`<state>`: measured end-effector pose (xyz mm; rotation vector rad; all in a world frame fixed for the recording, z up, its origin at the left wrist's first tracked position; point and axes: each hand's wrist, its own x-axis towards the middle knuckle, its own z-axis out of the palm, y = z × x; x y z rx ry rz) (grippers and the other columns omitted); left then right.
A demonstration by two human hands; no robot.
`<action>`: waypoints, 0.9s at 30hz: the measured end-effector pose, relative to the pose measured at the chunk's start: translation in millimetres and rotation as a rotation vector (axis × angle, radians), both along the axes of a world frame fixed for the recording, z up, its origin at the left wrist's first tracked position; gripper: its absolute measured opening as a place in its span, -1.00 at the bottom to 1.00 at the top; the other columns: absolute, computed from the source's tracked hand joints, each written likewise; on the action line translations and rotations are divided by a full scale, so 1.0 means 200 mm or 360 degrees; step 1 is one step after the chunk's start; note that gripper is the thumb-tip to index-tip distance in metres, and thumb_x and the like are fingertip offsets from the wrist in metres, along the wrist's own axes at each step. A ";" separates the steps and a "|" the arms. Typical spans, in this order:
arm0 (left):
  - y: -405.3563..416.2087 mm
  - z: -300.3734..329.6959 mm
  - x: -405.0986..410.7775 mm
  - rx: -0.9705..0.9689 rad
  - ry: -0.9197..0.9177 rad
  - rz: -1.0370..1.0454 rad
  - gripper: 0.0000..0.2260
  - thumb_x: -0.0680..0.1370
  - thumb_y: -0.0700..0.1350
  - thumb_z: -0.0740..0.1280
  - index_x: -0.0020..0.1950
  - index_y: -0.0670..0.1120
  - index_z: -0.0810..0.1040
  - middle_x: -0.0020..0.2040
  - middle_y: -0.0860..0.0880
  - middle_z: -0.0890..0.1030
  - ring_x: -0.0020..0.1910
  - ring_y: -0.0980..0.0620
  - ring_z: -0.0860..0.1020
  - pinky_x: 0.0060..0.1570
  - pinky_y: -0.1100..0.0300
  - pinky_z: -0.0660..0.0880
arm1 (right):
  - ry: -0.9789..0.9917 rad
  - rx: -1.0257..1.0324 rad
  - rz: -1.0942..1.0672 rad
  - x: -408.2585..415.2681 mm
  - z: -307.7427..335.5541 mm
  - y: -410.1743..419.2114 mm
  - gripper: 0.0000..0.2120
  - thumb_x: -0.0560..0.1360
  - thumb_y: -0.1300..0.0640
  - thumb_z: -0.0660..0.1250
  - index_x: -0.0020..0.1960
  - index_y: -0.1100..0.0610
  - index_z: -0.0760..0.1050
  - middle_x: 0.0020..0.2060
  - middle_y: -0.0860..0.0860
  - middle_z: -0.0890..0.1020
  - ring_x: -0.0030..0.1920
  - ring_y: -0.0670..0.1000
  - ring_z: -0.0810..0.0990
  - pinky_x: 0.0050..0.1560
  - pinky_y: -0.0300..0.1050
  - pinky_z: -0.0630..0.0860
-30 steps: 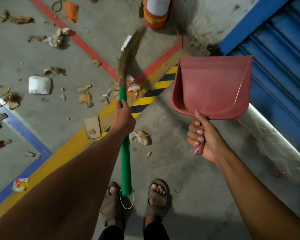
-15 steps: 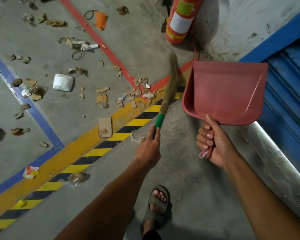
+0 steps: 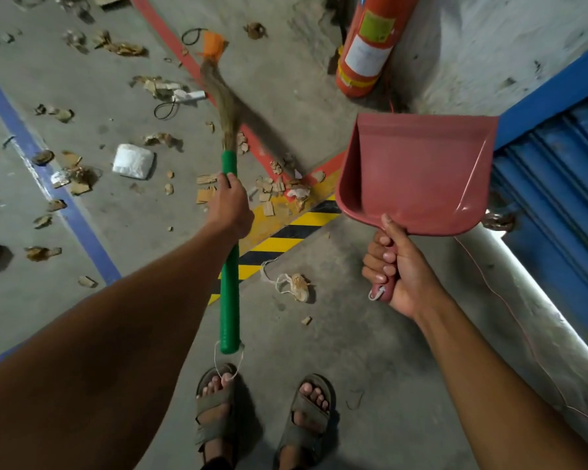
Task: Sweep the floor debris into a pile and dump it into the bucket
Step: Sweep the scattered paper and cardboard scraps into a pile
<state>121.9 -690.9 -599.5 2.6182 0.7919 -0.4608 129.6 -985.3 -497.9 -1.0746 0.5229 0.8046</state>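
The left hand [image 3: 230, 206], fingers clamped on the green broom [image 3: 229, 266], is swinging its bristles from right to far left, over scattered debris [image 3: 272, 188] by the floor stripes. The right hand [image 3: 399, 269] is gripping the empty dustpan [image 3: 418, 174], raised. No bucket is showing.

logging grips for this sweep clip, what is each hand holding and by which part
The left hand grips the broom on its green handle, just below the bristles. The right hand grips the red dustpan by its handle.
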 end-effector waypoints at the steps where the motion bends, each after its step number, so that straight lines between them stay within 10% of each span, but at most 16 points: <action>1: -0.02 0.03 -0.06 -0.0014 -0.0039 -0.0011 -0.35 0.58 -0.38 0.23 0.64 -0.30 0.06 0.62 -0.26 0.12 0.23 -0.34 0.53 0.14 -0.14 0.56 | 0.0002 -0.0007 -0.0006 -0.01 0.01 0.01 -0.60 0.67 -0.12 0.28 -0.27 0.01 0.33 -0.52 -0.11 0.21 -0.59 -0.15 0.16 -0.60 -0.25 0.19; 8: -0.43 0.08 -0.62 -0.0240 -0.0035 -0.0649 -0.22 0.60 -0.40 0.16 0.67 -0.12 -0.25 0.66 -0.10 -0.34 0.07 -0.13 0.58 -0.02 -0.03 0.66 | 0.0090 -0.0069 -0.0105 -0.10 0.11 -0.05 -0.60 0.66 -0.13 0.29 -0.28 0.00 0.32 -0.54 -0.12 0.21 -0.60 -0.15 0.15 -0.60 -0.25 0.17; 13: -0.58 0.00 -0.80 -0.0387 0.0243 -0.0945 -0.27 0.62 -0.37 0.12 0.69 -0.08 -0.19 0.68 -0.12 -0.25 0.14 -0.21 0.56 0.04 -0.10 0.65 | 0.0126 -0.0089 -0.0139 -0.19 0.12 -0.08 -0.62 0.66 -0.11 0.28 -0.26 0.01 0.31 -0.54 -0.12 0.21 -0.60 -0.14 0.16 -0.60 -0.26 0.16; 27: 0.50 0.10 -0.43 -0.0008 0.0061 0.0226 -0.36 0.60 -0.31 0.23 0.65 -0.26 0.06 0.59 -0.23 0.20 0.31 -0.32 0.49 0.27 -0.14 0.51 | 0.0123 -0.0020 -0.0034 -0.29 0.01 0.13 -0.60 0.64 -0.13 0.32 -0.28 0.02 0.34 -0.52 -0.10 0.22 -0.58 -0.13 0.15 -0.59 -0.23 0.20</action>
